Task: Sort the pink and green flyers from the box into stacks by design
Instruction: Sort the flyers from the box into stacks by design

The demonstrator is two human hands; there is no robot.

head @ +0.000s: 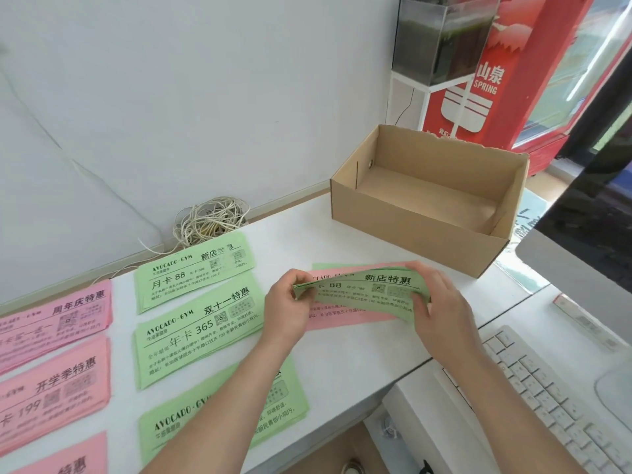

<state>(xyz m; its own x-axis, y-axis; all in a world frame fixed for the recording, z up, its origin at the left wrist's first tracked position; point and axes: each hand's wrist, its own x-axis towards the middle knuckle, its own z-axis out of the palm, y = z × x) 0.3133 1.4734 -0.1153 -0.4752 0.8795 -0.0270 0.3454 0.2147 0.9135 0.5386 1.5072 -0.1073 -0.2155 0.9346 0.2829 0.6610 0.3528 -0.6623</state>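
Observation:
My left hand and my right hand hold a small bundle of green flyers by its two ends, bowed upward just above the white table. Under the bundle lies a pink flyer pile. The cardboard box stands behind, and its visible floor is bare. Three green stacks lie to the left: the far one, the middle one and the near one, partly under my left forearm. Three pink stacks sit at the left edge: far, middle and near.
A coil of pale cord rests by the wall behind the green stacks. A white keyboard sits on a lower shelf at the right, next to a monitor edge. Behind the box stands a red drinks fridge and a tank.

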